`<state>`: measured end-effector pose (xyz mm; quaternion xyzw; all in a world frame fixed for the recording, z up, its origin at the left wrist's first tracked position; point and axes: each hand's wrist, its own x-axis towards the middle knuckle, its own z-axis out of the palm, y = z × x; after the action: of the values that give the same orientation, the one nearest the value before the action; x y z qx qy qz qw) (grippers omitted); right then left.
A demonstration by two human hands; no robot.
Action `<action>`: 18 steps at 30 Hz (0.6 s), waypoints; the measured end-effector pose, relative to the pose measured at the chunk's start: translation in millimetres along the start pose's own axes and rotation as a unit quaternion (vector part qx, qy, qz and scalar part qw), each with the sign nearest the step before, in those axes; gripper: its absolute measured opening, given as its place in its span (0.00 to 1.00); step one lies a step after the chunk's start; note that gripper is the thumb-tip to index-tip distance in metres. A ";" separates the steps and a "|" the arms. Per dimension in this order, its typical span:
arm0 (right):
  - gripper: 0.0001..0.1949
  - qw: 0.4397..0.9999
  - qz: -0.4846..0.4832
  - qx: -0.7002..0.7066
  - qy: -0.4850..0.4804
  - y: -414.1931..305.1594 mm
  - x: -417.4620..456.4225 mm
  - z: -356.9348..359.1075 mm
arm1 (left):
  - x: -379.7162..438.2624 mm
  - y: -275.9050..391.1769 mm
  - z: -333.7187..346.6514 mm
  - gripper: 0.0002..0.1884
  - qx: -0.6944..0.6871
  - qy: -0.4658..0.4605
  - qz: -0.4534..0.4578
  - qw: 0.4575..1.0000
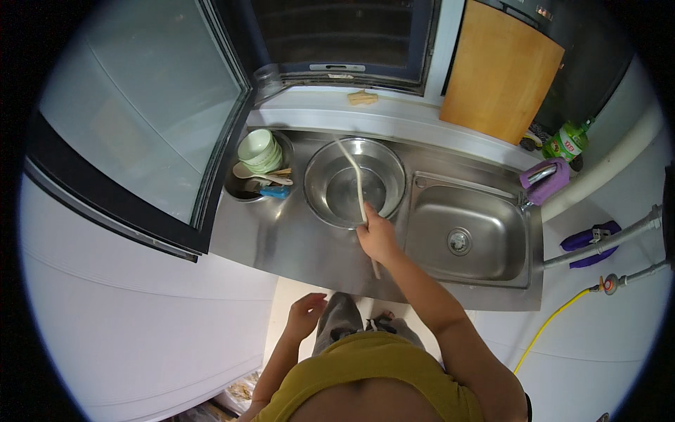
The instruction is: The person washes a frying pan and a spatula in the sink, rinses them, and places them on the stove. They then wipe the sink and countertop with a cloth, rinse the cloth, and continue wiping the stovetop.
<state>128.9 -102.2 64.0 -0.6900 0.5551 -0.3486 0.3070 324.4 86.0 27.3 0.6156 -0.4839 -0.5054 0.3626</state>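
Note:
A long, thin, pale strip or stick (pixel 359 182) is gripped by my right hand (pixel 378 235), with its far part slanting over a round stainless steel basin (pixel 311 198). Its short lower end sticks out below the hand, above the steel counter (pixel 316 253). What the strip is made of, I cannot tell. The basin seems to hold clear water. My left hand (pixel 308 315) hangs in front of the counter's edge, fingers loosely curled and apart from the thumb, with nothing seen in it.
Left of the basin, a metal bowl (pixel 289 153) holds stacked green bowls (pixel 257 147) and utensils. A sink (pixel 469 227) lies right, its faucet draped with a purple cloth (pixel 548 184). An open window sash (pixel 224 153) juts over the left. A wooden board (pixel 501 68) leans behind.

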 end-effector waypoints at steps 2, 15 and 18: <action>0.25 0.996 -0.044 -0.072 -0.025 -30.5 5.2 -2.4 | 24.4 2.8 -15.6 0.10 -0.003 0.011 0.007 1.000; 0.09 0.929 -0.191 -0.210 -0.237 -129.8 121.8 111.6 | 115.2 -6.3 -115.2 0.12 -0.086 0.019 0.028 0.996; 0.07 0.919 -0.233 -0.236 -0.214 -138.3 137.9 129.5 | 123.4 -8.1 -126.9 0.12 -0.078 0.025 0.012 0.997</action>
<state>331.1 -205.6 121.8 -0.9104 0.3656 -0.1135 0.1570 452.4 -35.9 14.9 0.5918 -0.4413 -0.5216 0.4277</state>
